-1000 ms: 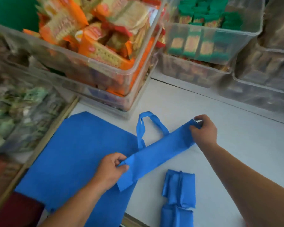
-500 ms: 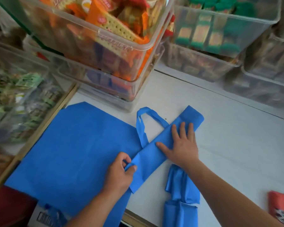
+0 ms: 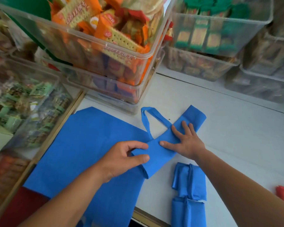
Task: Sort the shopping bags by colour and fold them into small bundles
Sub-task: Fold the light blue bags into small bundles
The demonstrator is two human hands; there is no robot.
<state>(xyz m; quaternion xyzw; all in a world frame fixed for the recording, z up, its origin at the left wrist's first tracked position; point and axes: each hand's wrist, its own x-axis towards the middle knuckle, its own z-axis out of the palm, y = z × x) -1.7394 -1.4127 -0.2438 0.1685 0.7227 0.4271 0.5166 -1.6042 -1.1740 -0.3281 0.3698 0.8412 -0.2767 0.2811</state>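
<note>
The left hand [image 3: 120, 161] pinches the folded blue bag [image 3: 156, 162] at its near end — right hand [image 3: 187, 143] flat mid-strip, long axis running far-right.

Nothing here I can read for sure. The orange biscuit packets [image 3: 105, 31] in the clear tub [image 3: 129, 54] carry printed lettering, maybe a brand, too blurred.

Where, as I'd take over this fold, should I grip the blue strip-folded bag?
Probably the free far end of the folded bag, from the right across the white table: the left hand pinches the near end, the right hand presses the middle flat, and the handle loop juts leftward.
</note>
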